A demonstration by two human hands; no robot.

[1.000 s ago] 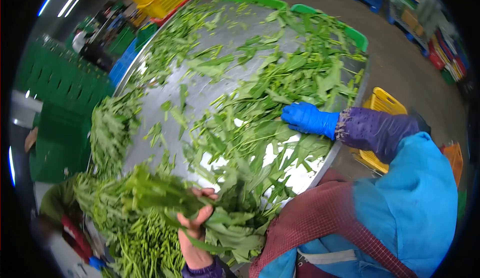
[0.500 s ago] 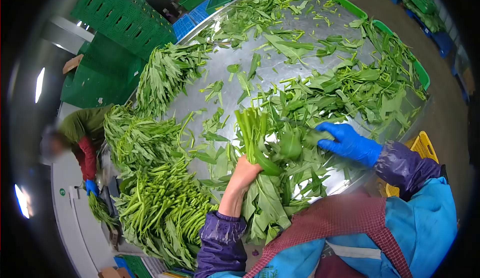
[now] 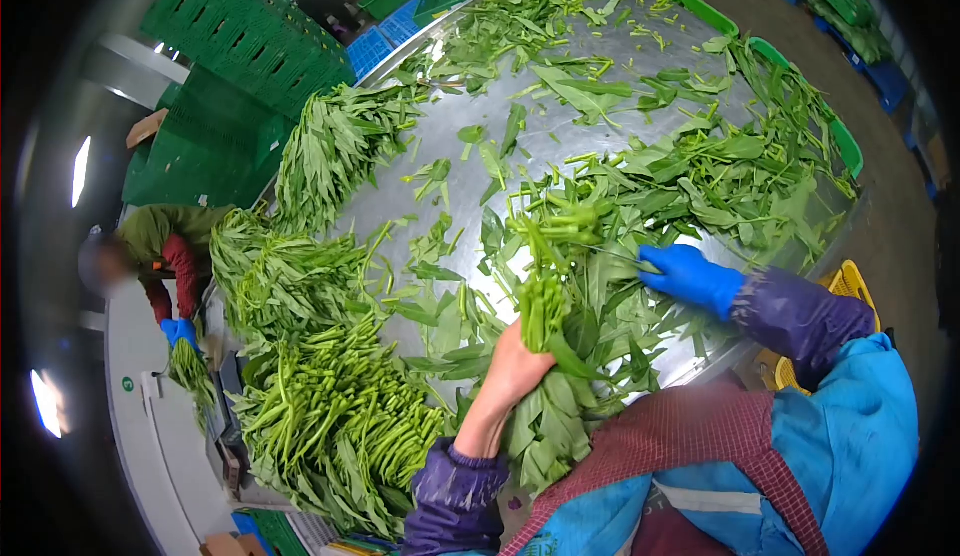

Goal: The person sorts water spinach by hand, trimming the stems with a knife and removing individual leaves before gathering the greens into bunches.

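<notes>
My bare left hand (image 3: 518, 364) is closed around a bunch of water spinach (image 3: 543, 308), with the stem ends pointing up and the leaves hanging below the fist. Above the bunch, several stem pieces (image 3: 568, 224) tilt away to the right. My right hand (image 3: 692, 278), in a blue glove, is closed on what looks like a knife (image 3: 615, 253). Only a thin line of its blade shows, reaching left toward the stems; the handle is hidden in the glove. Loose leaves (image 3: 610, 301) lie on the metal table (image 3: 455, 141) beneath both hands.
Stacked water spinach bunches (image 3: 335, 406) line the table's left side. Trimmings (image 3: 720, 176) cover its right side beside green trays (image 3: 680, 4). A co-worker (image 3: 175, 246) in blue gloves bends at the left, holding greens. Green crates (image 3: 240, 31) stand behind; a yellow basket (image 3: 850, 296) is at right.
My left hand has shifted slightly right with the bunch. The stem tops, upright before, now lean apart to the right. My right hand has moved slightly. The co-worker's hands have come together.
</notes>
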